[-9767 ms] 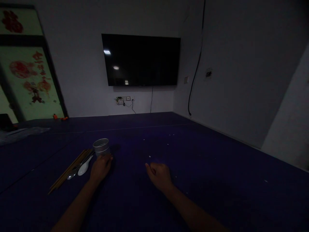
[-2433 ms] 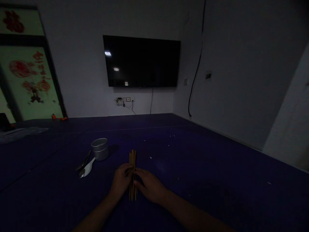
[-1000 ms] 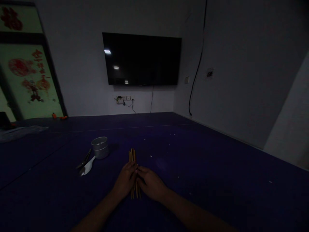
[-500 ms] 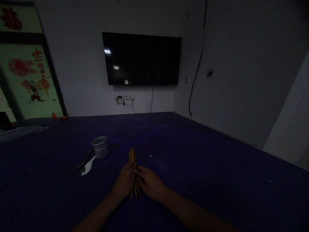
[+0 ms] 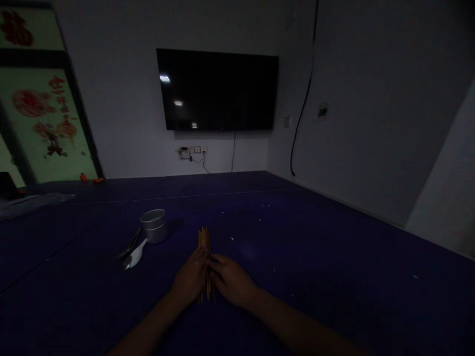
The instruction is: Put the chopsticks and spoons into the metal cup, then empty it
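Note:
Between my two hands is a bundle of several wooden chopsticks (image 5: 204, 238), pointing away from me over the dark blue surface. My left hand (image 5: 190, 277) is closed around the bundle's left side. From the right, my right hand (image 5: 230, 278) grips the same chopsticks, its thumb and fingers pressed against them. The middle of the bundle is hidden by my fingers, while both ends stick out. To the left stands a silver metal cup (image 5: 154, 227). Beside it lie a white spoon (image 5: 135, 255) and a dark tool with a metal tip (image 5: 130, 244), perhaps tongs.
Small white scraps (image 5: 232, 239) are scattered over the blue surface (image 5: 334, 277). Clear plastic sheeting (image 5: 40, 200) and small orange items (image 5: 97, 180) lie at the far left. A television (image 5: 218, 91) hangs on the back wall, and a black cable (image 5: 302, 111) dangles near the corner.
The near ends of the chopsticks have shifted slightly within my grip. Both hands stay in nearly the same place, and the cup and utensils have not moved.

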The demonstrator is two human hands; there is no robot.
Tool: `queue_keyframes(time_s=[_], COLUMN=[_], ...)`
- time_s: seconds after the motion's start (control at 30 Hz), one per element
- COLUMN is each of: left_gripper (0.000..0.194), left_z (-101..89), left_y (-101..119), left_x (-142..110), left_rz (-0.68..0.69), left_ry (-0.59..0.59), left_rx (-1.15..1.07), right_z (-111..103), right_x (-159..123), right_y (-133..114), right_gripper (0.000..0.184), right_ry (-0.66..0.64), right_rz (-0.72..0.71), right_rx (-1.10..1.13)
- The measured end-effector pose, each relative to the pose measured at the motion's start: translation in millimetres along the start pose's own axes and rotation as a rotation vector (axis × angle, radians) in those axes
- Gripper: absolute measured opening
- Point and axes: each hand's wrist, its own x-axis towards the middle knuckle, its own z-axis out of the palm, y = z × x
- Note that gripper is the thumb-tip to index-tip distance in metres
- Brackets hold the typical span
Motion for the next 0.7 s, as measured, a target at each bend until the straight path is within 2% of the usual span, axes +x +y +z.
queue_keyframes(time_s=[0.33,0.53,0.7], left_gripper=[0.045,0.042,0.042], left_z=[-8.2,-4.5,-3.5], left_y=[2,-2,-5], left_x=[1,4,4], left_rz=[0.046,-0.039,-0.032], left_ry=[-0.027,0.028,0.008], left_rx=[-0.041,-0.004,0.033], right_z=[0,7,7], right_x=[1,6,10], right_y=[0,12,13], right_gripper=[0.032,0.039,0.04], right_ry=[0.013,0.009,-0.001], right_rz=[-0.012,0.004,0.033], right_rx=[-0.023,-0.088,-0.115])
